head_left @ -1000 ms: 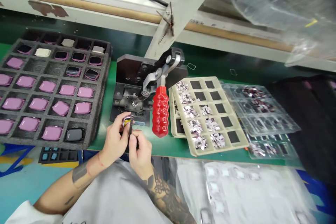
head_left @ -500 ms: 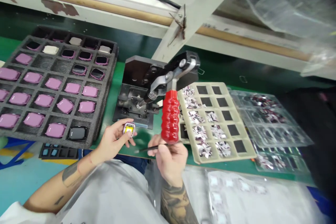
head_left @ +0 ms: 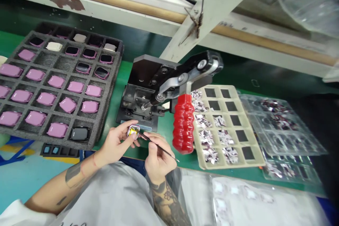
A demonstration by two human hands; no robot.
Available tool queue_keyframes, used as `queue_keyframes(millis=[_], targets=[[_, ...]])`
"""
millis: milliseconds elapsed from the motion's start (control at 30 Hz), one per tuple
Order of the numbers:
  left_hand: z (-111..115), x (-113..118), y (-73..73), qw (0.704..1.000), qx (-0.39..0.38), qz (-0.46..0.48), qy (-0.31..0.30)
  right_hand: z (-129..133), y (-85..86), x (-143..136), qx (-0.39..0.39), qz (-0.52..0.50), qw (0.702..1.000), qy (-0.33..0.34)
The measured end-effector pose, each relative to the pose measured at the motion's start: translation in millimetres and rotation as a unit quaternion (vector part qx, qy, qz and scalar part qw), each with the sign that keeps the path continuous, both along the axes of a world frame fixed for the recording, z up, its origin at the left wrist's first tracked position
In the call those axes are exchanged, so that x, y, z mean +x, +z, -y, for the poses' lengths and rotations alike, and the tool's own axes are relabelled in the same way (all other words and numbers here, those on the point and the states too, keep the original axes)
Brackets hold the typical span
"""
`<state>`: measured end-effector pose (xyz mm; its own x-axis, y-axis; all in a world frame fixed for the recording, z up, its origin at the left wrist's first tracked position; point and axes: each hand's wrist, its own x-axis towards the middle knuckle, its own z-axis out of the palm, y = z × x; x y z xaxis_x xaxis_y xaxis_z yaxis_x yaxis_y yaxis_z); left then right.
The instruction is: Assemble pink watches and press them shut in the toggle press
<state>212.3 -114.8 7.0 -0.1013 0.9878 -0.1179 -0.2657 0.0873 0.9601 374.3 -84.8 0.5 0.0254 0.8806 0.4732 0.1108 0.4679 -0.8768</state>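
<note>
Between the thumb and fingers of my left hand (head_left: 116,143) is a small watch case (head_left: 133,131) with a yellow patch inside, tilted up toward me. My right hand (head_left: 159,155) grips a thin dark pointed tool, perhaps tweezers (head_left: 162,149), like a pen. Its tip reaches the upper right part of the watch case; whether it touches cannot be made out. Just beyond both hands stands a black toggle press (head_left: 144,100) with a red ribbed handle (head_left: 183,125), which neither hand touches.
At left, a grey foam tray (head_left: 96,127) holds pink watch cases and a few dark-faced ones. To the right lie a cream compartment tray (head_left: 202,164) of small white pieces and clear plastic trays (head_left: 286,141). A white shelf beam (head_left: 106,7) crosses above.
My right hand has moved left and turned, bringing the pointed tool from near the red handle to the watch case. My left hand stays about where it was. The view has shifted slightly.
</note>
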Motion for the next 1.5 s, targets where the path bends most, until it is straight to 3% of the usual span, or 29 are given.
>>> queue_keyframes(millis=[167,467,533,600,700,767,800,933,1067,1167,1233,1267,1300,1367,1400,1433,1500], targets=[[0,0,-1.7,1.000,0.004,-0.001,0.003,-2,-2.6,2,-0.017,0.017,1.000,-0.003],[0,-1,-2.5,1.000,0.011,-0.011,0.003,-5,4.4,-1,0.050,0.018,0.999,0.012],[1,-1,-3.9,1.000,0.011,-0.003,-0.001,-7,2.8,-1,0.004,0.003,1.000,0.002],[2,-2,-5.8,1.000,0.011,0.009,-0.012,-9,0.8,1,-0.091,-0.039,0.995,-0.005],[3,-1,-8.4,1.000,0.002,0.017,-0.015,-10,-0.6,7,-0.230,-0.129,0.962,0.070],[2,0,-9.3,1.000,-0.009,0.020,0.001,-9,-1.0,12,-0.246,-0.149,0.950,0.124],[2,1,-9.2,1.000,-0.012,0.025,0.012,-8,-1.8,14,-0.227,-0.148,0.956,0.115],[-1,3,-5.9,0.998,-0.006,0.049,0.039,-5,-11.8,18,-0.124,-0.121,0.984,-0.044],[-3,0,-1.5,0.998,0.001,0.054,0.027,-7,-11.9,21,-0.166,-0.093,0.982,-0.006],[-4,-3,-0.3,0.997,-0.001,0.071,0.033,-26,14.9,43,-0.165,-0.125,0.973,0.099],[-3,-2,-0.9,0.997,-0.010,0.068,0.042,-45,41.5,66,-0.107,-0.109,0.979,0.133],[-3,-2,-1.7,0.997,-0.013,0.058,0.040,-56,53.9,78,-0.057,-0.080,0.991,0.088],[-2,-1,-2.9,0.998,-0.013,0.043,0.036,-65,64.2,88,0.003,-0.035,0.999,-0.003],[1,1,-6.2,1.000,-0.010,0.010,0.027,-76,74.4,102,0.120,0.093,0.976,-0.158],[2,2,-8.1,1.000,-0.010,-0.003,0.025,-78,74.0,105,0.162,0.169,0.956,-0.178],[3,2,-10.1,1.000,-0.010,-0.012,0.025,-78,70.5,105,0.191,0.252,0.937,-0.150],[6,2,-14.0,0.999,-0.015,-0.026,0.024,-71,58.1,100,0.212,0.412,0.886,-0.029]])
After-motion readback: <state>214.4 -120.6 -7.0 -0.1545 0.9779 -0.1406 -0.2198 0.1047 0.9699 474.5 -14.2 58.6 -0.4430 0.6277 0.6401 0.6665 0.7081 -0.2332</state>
